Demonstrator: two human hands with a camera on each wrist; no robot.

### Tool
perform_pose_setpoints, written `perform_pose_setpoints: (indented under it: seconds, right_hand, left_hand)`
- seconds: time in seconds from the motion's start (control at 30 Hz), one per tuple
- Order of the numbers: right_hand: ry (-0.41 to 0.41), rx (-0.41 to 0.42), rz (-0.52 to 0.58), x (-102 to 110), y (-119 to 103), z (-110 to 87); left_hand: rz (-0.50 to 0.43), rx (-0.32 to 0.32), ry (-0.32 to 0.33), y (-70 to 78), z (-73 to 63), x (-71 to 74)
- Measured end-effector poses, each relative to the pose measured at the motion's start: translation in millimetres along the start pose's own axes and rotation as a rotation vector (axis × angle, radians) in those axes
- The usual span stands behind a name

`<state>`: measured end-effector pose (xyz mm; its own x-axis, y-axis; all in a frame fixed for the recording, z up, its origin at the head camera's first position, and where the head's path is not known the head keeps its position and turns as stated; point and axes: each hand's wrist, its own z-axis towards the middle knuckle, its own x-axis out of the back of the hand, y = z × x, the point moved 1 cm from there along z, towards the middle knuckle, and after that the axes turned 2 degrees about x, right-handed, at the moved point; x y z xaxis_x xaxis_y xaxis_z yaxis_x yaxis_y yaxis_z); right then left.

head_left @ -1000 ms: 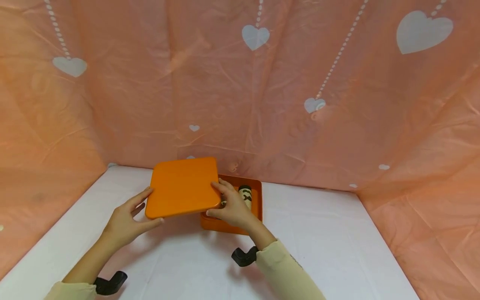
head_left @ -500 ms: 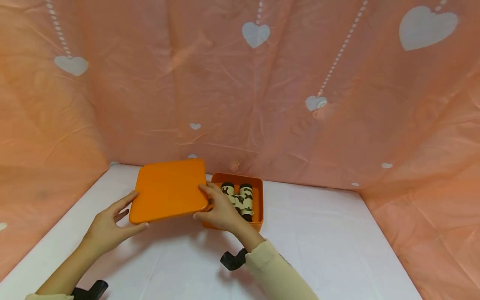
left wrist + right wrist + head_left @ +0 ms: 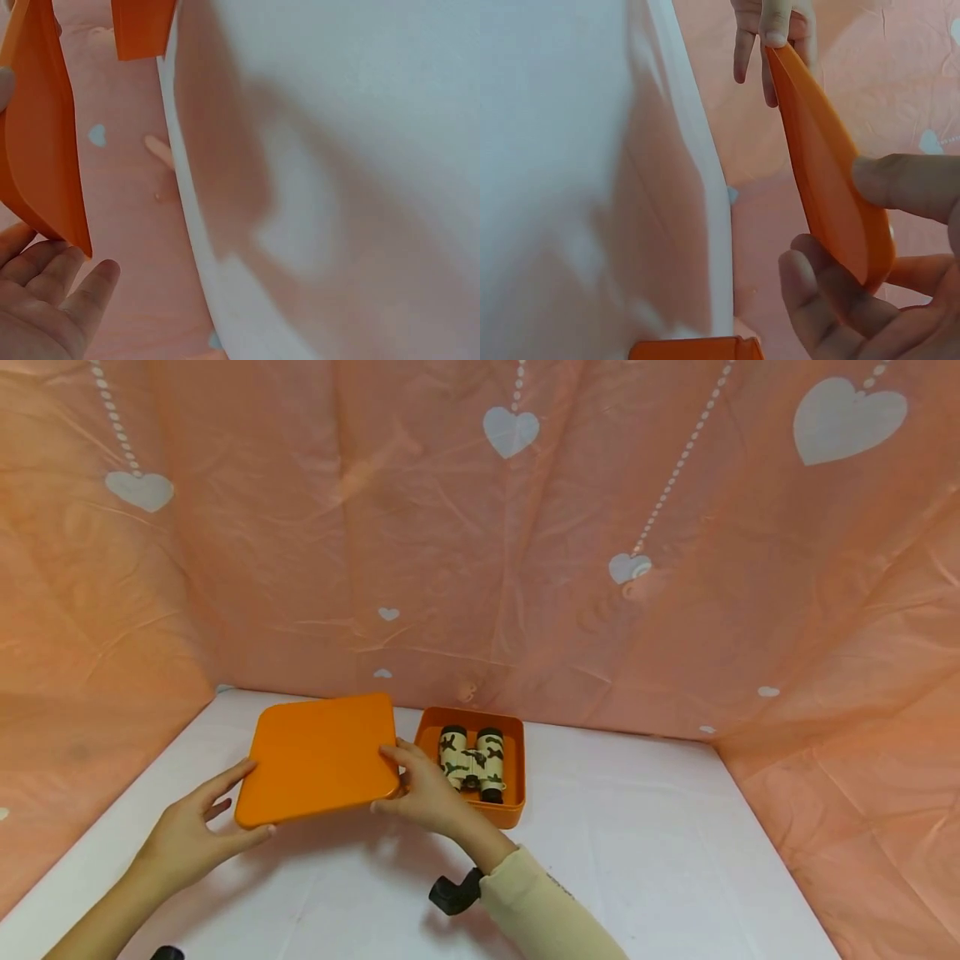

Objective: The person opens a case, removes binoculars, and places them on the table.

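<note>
"Orange is covering two matching pieces: a lid and a box, which is sitting near the back of the white worktop."

"What is the box holding?"

"Binoculars. They're lying inside with both barrels showing, wearing cream and dark camouflage patches and black ends. The box is standing uncovered."

"And where is the lid resting?"

"It isn't resting; both hands are holding it in the air, left of the box and tilted, and it's casting a shadow below. The left hand is gripping its left end, thumb and fingers parting just enough to take the rim between them. The right hand is gripping the opposite end the same way."

"Are you spotting any writing?"

"Something dark and tiny is running along the right sleeve, too small for me to read. A dark mark is showing between the barrels, but I'm not making out whether it's lettering or pattern. Pale hearts are decorating the peach curtain."
</note>
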<state>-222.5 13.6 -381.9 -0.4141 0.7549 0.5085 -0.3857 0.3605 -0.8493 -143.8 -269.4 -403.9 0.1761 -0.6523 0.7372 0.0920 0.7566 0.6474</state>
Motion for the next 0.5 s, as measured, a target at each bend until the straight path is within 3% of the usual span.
perform_pose_setpoints:
  seconds: [0.23, 0.5]
  right_hand:
    - [-0.048, -0.02, 0.016, -11, 4, 0.1]
    - [-0.08, -0.039, -0.041, -22, 10, 1.3]
  left_hand:
    - [0.033, 0.026, -0.046, -11.1, -6.9, 4.2]
    - [0.038, 0.046, -0.084, -19.9, -12.2, 3.6]
